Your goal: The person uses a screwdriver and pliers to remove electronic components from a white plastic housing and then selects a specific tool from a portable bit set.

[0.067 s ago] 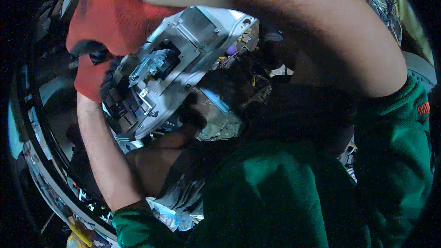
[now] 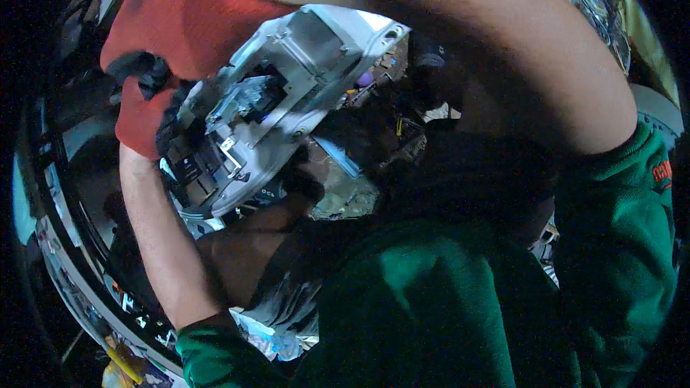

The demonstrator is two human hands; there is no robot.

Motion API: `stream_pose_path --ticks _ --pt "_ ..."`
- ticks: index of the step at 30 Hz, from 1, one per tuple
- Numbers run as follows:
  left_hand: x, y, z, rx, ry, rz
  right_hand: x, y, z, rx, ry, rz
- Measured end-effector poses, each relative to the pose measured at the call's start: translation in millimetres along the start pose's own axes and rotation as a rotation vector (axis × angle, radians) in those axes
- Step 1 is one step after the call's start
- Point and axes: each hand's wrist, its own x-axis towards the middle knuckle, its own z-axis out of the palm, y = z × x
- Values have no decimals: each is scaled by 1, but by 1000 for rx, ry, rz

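Left hand (image 2: 154,93) (red-gloved) grips one metal housing (image 2: 287,93).

Dim overall, with light falling from above onto the pale metal housing (image 2: 287,93), which glares slightly. Deep shadow fills the centre beneath the arms. Heavy fisheye bending and a black vignette ring the edges; the near forearm looks soft.

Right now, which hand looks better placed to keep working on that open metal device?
Probably the left hand: its red glove grips the open grey metal device at its edge. The right forearm crosses above, and the right hand is out of view.
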Motion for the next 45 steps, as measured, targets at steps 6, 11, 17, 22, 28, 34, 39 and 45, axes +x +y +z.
stream_pose_path --ticks 6,11,17,22,28,34,39,45 --pt "-11 17 -7 100 -33 114 -3 3 8 60 171 2" --pt "-31 24 -24 134 -83 -46 21 2 34 94 265 -75" --pt "-41 9 -20 149 -145 56 32 -2 42 83 44 -32" --pt "-35 -4 -8 126 -154 133 30 -3 45 57 83 -57" --pt "-26 -19 1 188 -107 195 41 -12 46 68 0 -71" --pt "-27 -17 2 217 -96 176 45 -27 46 14 9 -60" --pt "-33 -12 -4 155 -129 186 46 -40 43 -138 -84 -48" --pt "-43 -2 -16 254 -174 98 53 -69 45 -307 -157 -5"
